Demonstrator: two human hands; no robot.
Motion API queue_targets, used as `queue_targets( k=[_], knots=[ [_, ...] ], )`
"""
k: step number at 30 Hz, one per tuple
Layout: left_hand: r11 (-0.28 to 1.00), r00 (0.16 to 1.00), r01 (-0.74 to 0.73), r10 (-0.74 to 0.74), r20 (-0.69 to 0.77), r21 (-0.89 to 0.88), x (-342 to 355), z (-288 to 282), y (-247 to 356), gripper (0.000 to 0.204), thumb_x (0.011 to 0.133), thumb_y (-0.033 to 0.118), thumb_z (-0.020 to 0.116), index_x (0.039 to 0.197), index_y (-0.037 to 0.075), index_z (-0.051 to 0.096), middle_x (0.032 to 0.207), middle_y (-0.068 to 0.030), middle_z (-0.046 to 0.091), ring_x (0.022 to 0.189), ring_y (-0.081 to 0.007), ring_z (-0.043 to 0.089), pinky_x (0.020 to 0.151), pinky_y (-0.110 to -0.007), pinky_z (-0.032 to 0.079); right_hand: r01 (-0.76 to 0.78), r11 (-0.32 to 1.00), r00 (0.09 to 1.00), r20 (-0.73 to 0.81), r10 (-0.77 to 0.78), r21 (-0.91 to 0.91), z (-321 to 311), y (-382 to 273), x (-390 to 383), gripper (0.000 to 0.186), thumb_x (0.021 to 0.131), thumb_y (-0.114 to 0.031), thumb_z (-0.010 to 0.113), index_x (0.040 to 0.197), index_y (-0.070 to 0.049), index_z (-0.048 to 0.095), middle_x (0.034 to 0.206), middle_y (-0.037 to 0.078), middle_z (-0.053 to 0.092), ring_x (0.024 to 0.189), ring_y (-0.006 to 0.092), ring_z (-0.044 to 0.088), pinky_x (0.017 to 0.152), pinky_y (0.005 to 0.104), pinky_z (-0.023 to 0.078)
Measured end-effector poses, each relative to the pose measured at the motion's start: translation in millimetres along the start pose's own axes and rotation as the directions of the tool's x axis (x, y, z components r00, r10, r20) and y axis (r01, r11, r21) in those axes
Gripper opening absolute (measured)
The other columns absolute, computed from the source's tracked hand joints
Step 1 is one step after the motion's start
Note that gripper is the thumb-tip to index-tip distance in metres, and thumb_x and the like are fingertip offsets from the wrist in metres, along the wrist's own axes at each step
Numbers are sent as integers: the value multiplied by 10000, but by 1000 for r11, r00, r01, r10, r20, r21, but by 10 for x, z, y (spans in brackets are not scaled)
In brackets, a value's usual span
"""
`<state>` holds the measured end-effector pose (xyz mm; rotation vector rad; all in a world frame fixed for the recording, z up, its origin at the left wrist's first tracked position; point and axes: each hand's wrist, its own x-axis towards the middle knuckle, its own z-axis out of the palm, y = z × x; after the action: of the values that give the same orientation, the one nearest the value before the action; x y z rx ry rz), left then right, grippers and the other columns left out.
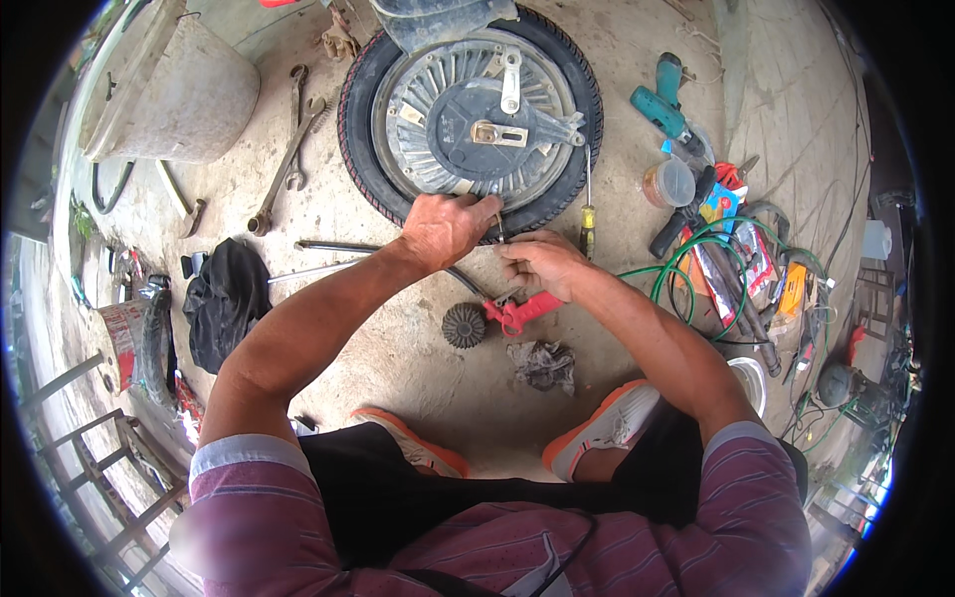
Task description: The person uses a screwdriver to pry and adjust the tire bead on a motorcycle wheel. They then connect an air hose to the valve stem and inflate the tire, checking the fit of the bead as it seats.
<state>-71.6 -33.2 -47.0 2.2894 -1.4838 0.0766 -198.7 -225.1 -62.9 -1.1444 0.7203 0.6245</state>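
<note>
A motor wheel (463,139) with a black tyre lies flat on the concrete, a grey cover piece (444,22) over its far edge. My left hand (450,227) has its fingers curled on the tyre's near side at the rim. Beside it, my right hand (537,261) pinches a slim metal piece (500,224) standing at the rim; its exact kind is unclear. A yellow-handled screwdriver (588,227) rests against the tyre to the right. Below my right hand lie a red air gun (525,310) on a hose and a dark ribbed round piece (464,324).
A bucket (204,90), wrenches (284,159) and a black cloth (224,303) are at left. Teal drills (659,111), a clear tub (668,182) and a pile of tools with green hose (751,289) are at right. Crumpled paper (542,366) lies between my shoes (607,423).
</note>
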Motion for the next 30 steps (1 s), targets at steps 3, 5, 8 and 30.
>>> queue_targets(
  k=[3, 5, 8, 30],
  knots=[
    [1000, 1000, -5, 5, -5, 4, -4, 7, -9, 230, 949, 246, 765, 1147, 152, 698, 818, -88, 751, 705, -330, 750, 588, -451, 598, 49, 987, 994, -87, -62, -152, 18, 11, -6, 284, 944, -275, 845, 1061, -43, 732, 884, 35, 723, 748, 126, 685, 625, 299, 532],
    [1000, 1000, -9, 9, -9, -1, -2, 10, -9, 230, 947, 241, 766, 1148, 153, 697, 821, -87, 751, 707, -331, 751, 588, -452, 599, 71, 973, 986, -130, -101, -222, 16, 32, -5, 290, 939, -273, 851, 1060, -40, 729, 884, 35, 724, 736, 124, 683, 613, 297, 530],
    [1000, 1000, -8, 8, -10, -8, -6, 6, -9, 231, 942, 233, 770, 1147, 154, 696, 829, -88, 753, 712, -333, 752, 590, -454, 600, 89, 966, 980, -150, -128, -244, 25, 55, 4, 304, 932, -274, 860, 1058, -34, 722, 871, 40, 720, 709, 123, 675, 585, 295, 516],
    [999, 1000, 25, -25, 2, -32, -17, 15, -24, 225, 935, 203, 763, 1152, 179, 711, 888, -88, 769, 764, -345, 761, 640, -464, 628, 107, 439, 916, -84, -393, -892, -401, 428, 42, 364, 826, -380, 839, 974, -51, 794, 976, 187, 793, 877, 368, 765, 835, 472, 592]
  ],
)
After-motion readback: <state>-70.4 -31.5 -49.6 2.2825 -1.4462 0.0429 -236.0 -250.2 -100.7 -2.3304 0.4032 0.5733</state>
